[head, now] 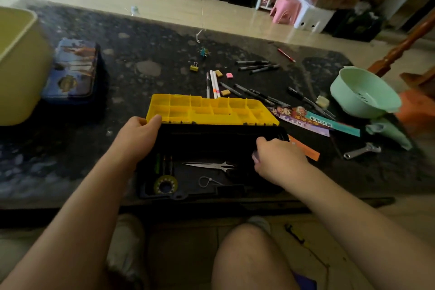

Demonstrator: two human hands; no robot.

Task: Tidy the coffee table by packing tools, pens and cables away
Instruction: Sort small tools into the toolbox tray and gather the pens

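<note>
**A:** What sat closest to the lens?

**B:** A bare knee (254, 254), with both forearms reaching over it to the coffee table (82, 165).

**A:** And the toolbox?

**B:** The black toolbox (211, 141) lay open at the table's near edge, straight ahead of the person, its long axis running left to right. Its yellow compartment lid (211, 110) was tipped back on the far side. The left hand (138, 134) gripped the lid's near-left corner, thumb on top. The right hand (275, 158) was at the box's right end, knuckles to the camera. Its fingers were hidden, so whether it held the rim could not be told.

**A:** Anything packed?

**B:** A pointed metal tool (209, 165) and a tape roll (165, 183) lay inside.

**A:** What remained out?

**B:** The pens (257, 68) lay scattered beyond the lid and to its right, most of them slanting. The wrench (361, 150) lay right of the box, handle end toward it. Both were on the right hand's side, so that hand looked the likelier to fetch them, with the wrench the nearer reach. Further out stood a green colander (362, 94) at the right and a blue tin (73, 70) far left.
</note>
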